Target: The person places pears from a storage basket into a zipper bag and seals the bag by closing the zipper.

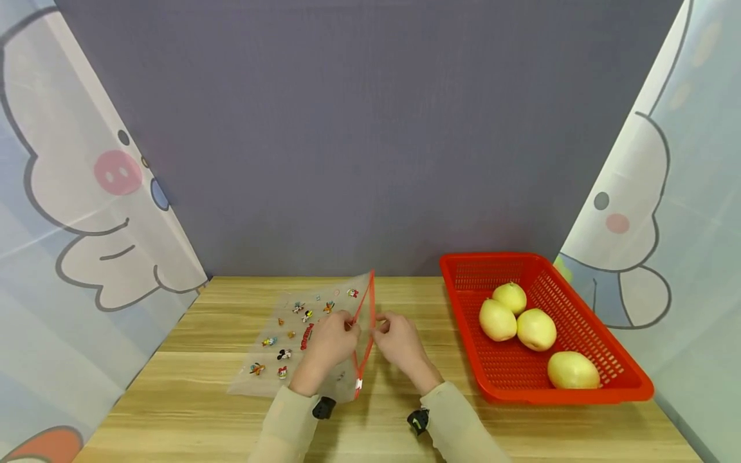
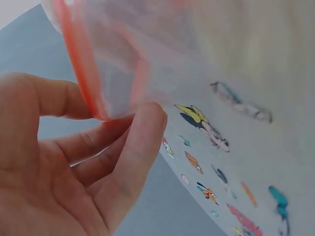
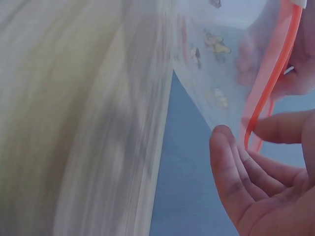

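Observation:
A clear plastic zipper bag [image 1: 292,334] printed with small cartoon figures lies over the left-centre of the table, its red-edged mouth facing right. The two red strips [image 1: 371,315] are spread apart in the middle, with a white slider [image 1: 359,384] at the near end. My left hand [image 1: 331,341] pinches one edge between thumb and fingers, as the left wrist view shows close up. On the opposite edge my right hand [image 1: 399,341] pinches the other strip. In the right wrist view, the right fingertips [image 3: 222,135] are beside the translucent plastic.
To the right stands a red perforated plastic basket [image 1: 475,360]. Several pale yellow round fruits [image 1: 536,330] lie in it. The wood-grain table [image 1: 191,399] meets a dark grey panel [image 1: 359,141] at the back, and cartoon-printed curtains [image 1: 75,270] hang on both sides.

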The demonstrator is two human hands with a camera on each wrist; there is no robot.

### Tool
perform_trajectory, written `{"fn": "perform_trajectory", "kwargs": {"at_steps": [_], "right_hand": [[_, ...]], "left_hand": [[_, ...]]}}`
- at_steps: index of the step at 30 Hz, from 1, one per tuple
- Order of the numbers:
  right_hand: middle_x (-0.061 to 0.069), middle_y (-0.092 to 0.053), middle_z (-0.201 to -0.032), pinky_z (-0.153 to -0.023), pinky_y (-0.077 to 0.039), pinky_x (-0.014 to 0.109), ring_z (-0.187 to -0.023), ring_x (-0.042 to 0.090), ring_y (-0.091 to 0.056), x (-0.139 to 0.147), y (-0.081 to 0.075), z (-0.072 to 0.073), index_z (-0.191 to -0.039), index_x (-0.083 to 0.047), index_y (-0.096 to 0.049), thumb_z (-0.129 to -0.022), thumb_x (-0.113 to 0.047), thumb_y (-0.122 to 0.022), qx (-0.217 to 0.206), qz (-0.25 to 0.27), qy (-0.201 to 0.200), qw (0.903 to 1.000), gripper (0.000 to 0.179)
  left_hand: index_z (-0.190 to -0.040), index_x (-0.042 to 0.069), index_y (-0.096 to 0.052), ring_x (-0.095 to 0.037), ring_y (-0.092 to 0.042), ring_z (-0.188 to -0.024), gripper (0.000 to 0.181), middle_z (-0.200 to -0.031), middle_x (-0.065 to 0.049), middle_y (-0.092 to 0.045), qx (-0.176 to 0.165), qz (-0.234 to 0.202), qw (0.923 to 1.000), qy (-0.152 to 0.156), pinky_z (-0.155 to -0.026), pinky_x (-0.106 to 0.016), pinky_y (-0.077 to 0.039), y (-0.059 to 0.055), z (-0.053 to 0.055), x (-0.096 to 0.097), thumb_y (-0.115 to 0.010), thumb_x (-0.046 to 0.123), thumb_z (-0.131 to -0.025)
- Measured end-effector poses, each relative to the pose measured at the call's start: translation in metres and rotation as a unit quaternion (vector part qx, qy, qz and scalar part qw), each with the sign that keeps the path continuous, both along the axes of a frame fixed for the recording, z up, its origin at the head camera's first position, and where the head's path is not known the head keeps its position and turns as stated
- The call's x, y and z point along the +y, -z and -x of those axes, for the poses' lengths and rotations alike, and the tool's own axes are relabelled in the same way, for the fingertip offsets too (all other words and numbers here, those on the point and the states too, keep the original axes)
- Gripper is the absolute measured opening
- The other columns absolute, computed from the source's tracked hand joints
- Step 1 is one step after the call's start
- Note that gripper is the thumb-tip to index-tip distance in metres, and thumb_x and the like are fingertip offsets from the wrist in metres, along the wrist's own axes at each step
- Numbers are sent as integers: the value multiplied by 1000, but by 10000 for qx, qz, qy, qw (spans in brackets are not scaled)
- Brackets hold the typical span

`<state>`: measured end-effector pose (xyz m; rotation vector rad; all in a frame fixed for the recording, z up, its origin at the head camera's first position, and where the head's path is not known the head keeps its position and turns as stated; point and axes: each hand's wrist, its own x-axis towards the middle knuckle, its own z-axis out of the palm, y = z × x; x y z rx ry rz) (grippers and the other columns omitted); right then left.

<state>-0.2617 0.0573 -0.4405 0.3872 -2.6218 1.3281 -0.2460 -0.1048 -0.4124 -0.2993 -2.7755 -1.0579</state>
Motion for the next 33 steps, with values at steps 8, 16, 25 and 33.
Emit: {"fn": "perform_trajectory", "kwargs": {"at_steps": [8, 16, 25, 33], "right_hand": [[4, -69, -79, -56, -51, 27, -63, 11, -60, -3, -4, -1, -109, 5, -72, -87, -1, -71, -8, 196, 154, 9997, 22], [8, -69, -82, -60, -54, 28, -72, 17, -65, -3, -9, -4, -103, 5, -72, -85, 4, -69, 104, 342, 263, 9990, 18], [7, -68, -81, -67, -55, 29, -76, 17, -65, 0, -10, -4, -96, 2, -71, -84, 8, -65, 351, 310, 260, 9986, 15], [10, -70, -85, -69, -56, 32, -78, 18, -66, 1, -10, -3, -96, -1, -73, -85, 6, -66, 414, 304, 242, 9984, 15]], "left_hand": [[-101, -5, -73, -11, -53, -55, 18, -82, -8, -68, 281, 179, 9994, -75, -50, -28, -44, -8, -7, 7, -67, 10, -93], [-91, -1, -74, -9, -49, -54, 11, -73, -3, -65, 766, 106, 9969, -129, -50, -26, -43, -14, -11, 16, -65, 6, -91], [-95, -1, -76, -12, -60, -65, 12, -76, -4, -68, 1474, -533, 9858, -600, -58, -29, -51, -21, -13, 11, -67, 1, -87], [-97, -1, -77, -14, -65, -65, 12, -79, -6, -71, 2030, -656, 9739, -781, -57, -30, -53, -36, -18, 2, -69, 1, -88]]}}
